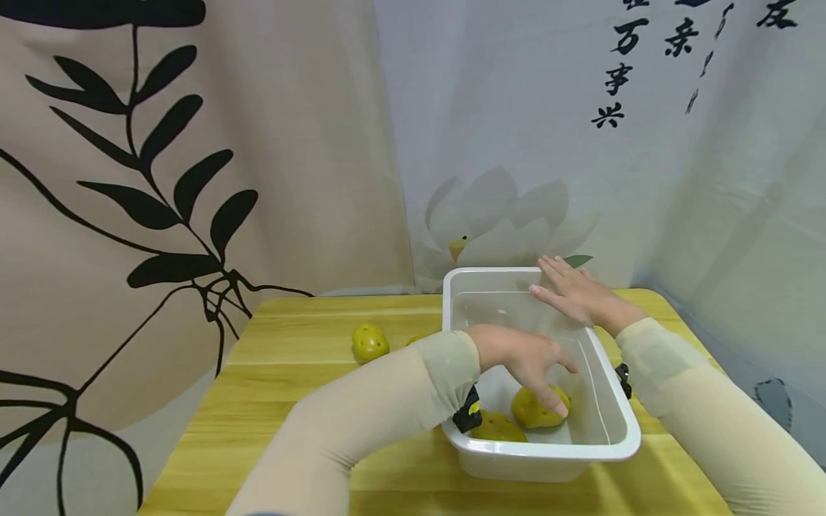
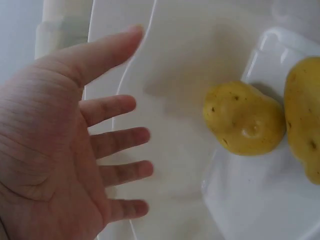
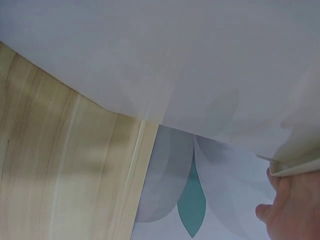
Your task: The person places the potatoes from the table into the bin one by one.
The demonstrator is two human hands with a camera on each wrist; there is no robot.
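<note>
Hovering over the near half of the white bin (image 1: 548,467) with the left hand (image 1: 525,358), fingers straight and spread, thumb well apart from fingertips! Right below, on the floor of the bin, a yellow potato (image 1: 532,410), with a plain gap up to the fingertips in the left wrist view. Just left and nearer, a second potato (image 1: 498,428), low in the bin beside a black wrist camera (image 1: 467,413); too close to the first to tell touching from apart. Across to the far rim with the right hand (image 1: 573,294): resting there close to the right corner, straight fingers reaching past the edge, thumb apart on the inner side. Out on the table (image 1: 258,401), left of the bin and toward the far edge, a third potato (image 1: 370,344), well apart from both hands. Just right of that, a yellow sliver (image 1: 415,339) peeking above the left sleeve (image 1: 381,405), too hidden to name. Behind everything, a pale curtain (image 1: 323,143), with black leaves (image 1: 196,183) to the left and dark characters (image 1: 617,77) high on the right.
</note>
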